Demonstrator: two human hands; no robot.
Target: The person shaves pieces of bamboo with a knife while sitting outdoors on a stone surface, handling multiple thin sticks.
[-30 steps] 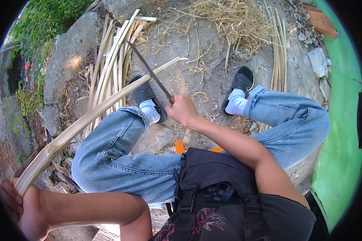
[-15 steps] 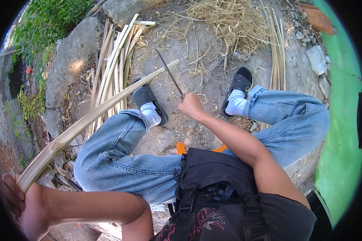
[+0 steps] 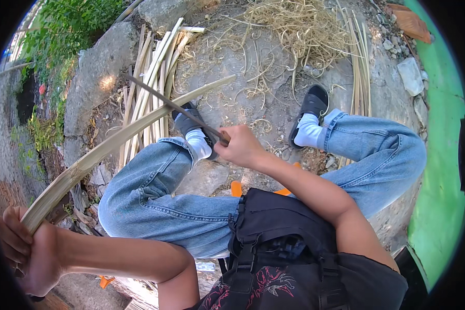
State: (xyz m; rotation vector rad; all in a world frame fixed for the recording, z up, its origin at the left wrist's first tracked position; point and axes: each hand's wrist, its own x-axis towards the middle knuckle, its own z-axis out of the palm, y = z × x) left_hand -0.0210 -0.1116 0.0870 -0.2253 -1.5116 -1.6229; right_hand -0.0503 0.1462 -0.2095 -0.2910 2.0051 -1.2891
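At the lower left my left hand (image 3: 31, 250) is closed around the thick end of a long pale wooden strip (image 3: 106, 146), which looks like split bamboo. The strip slants up and to the right, narrowing to a thin tip above my left sandal. In my closed right hand (image 3: 241, 146), in front of me between my knees, is a long, narrow dark-bladed knife (image 3: 152, 91). Its blade points to the upper left and crosses the strip partway along; whether it presses on the wood is hard to tell. The knife's handle is mostly hidden in my fingers.
Split strips (image 3: 152, 77) lie piled beyond my left foot; another bundle (image 3: 360, 67) lies at the right. A heap of curly shavings (image 3: 302, 31) sits at the far side. Stones (image 3: 95, 77) and plants (image 3: 70, 31) border the left, a green wall (image 3: 436, 155) the right.
My right hand has shifted slightly down. The knife blade has swung left, and its crossing point on the strip is further from the thin tip. My left hand still grips the strip.
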